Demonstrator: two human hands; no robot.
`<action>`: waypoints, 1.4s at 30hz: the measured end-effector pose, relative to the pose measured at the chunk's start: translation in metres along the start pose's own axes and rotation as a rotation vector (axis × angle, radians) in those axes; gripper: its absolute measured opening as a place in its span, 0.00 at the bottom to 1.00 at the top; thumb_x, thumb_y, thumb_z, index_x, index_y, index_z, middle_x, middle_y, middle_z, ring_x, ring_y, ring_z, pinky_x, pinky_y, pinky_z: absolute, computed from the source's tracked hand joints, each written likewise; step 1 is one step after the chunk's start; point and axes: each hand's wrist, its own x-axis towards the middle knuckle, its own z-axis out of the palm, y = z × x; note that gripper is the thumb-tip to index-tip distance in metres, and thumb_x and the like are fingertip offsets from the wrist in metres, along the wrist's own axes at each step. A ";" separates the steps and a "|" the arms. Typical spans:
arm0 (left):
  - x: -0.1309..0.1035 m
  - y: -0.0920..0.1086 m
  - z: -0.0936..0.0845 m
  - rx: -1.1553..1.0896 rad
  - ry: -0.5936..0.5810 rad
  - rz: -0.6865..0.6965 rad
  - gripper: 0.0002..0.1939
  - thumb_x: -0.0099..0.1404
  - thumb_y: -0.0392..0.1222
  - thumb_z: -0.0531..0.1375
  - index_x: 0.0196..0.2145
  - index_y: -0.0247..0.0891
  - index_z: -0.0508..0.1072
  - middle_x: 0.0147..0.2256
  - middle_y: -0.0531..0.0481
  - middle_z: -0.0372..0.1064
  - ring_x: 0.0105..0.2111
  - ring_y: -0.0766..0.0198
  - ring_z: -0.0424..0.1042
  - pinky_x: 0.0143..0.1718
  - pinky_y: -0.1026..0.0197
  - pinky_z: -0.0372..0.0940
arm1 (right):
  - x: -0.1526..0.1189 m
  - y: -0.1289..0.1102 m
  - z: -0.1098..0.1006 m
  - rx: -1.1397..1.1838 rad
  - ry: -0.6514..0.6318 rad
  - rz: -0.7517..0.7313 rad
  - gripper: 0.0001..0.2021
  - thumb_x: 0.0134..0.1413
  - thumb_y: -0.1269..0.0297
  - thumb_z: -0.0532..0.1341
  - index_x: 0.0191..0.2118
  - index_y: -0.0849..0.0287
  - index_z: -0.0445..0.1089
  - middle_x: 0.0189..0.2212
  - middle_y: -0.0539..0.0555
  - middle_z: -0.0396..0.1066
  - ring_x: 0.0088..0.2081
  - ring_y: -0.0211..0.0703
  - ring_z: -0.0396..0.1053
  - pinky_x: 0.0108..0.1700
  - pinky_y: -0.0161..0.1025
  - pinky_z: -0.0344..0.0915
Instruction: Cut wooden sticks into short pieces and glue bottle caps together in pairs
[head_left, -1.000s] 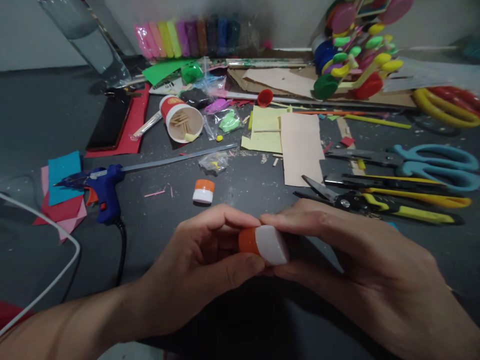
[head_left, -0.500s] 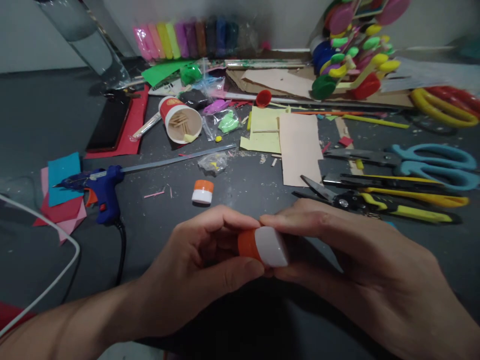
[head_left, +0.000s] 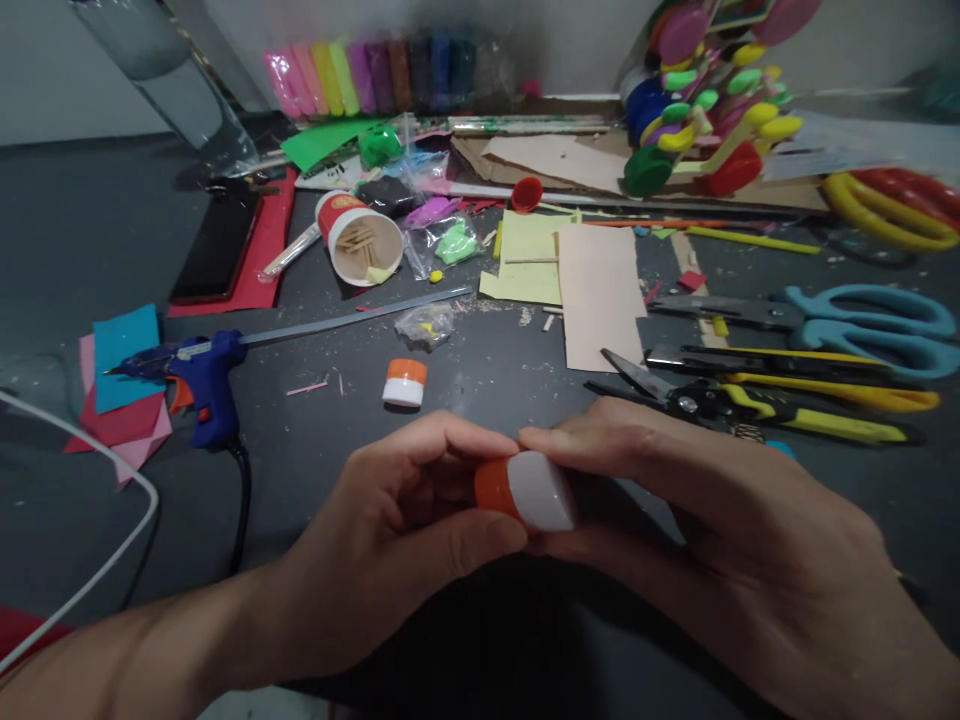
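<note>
A small orange-and-white rounded block [head_left: 541, 492], orange at one end and glossy white at the other, is held between my two hands above the near part of the table. My left hand [head_left: 420, 530] is closed on its orange end, thumb in front and fingers behind. At the white end, my right hand [head_left: 720, 510] grips with thumb and fingers along the near and far sides. A second orange-and-white block [head_left: 405, 384] of like colours stands on the table just beyond my left hand.
A blue glue gun [head_left: 210, 385] with its cord lies left. To the right are blue-handled scissors [head_left: 862, 330], pliers-like cutters [head_left: 690, 400] and cutter knives. A tipped paper cup [head_left: 360, 240] holds wooden sticks. Behind are paper pieces [head_left: 600, 300] and a colourful model [head_left: 697, 130].
Almost nothing differs. The block in my hands has tilted very slightly, and both hands keep their grip; the second block stays where it was.
</note>
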 end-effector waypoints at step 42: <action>0.004 0.002 -0.008 -0.268 -0.130 -0.120 0.13 0.62 0.32 0.69 0.43 0.40 0.74 0.36 0.54 0.81 0.37 0.70 0.81 0.40 0.73 0.71 | 0.010 -0.005 0.000 0.521 0.081 0.303 0.11 0.55 0.68 0.65 0.43 0.46 0.70 0.37 0.46 0.74 0.34 0.38 0.74 0.31 0.28 0.73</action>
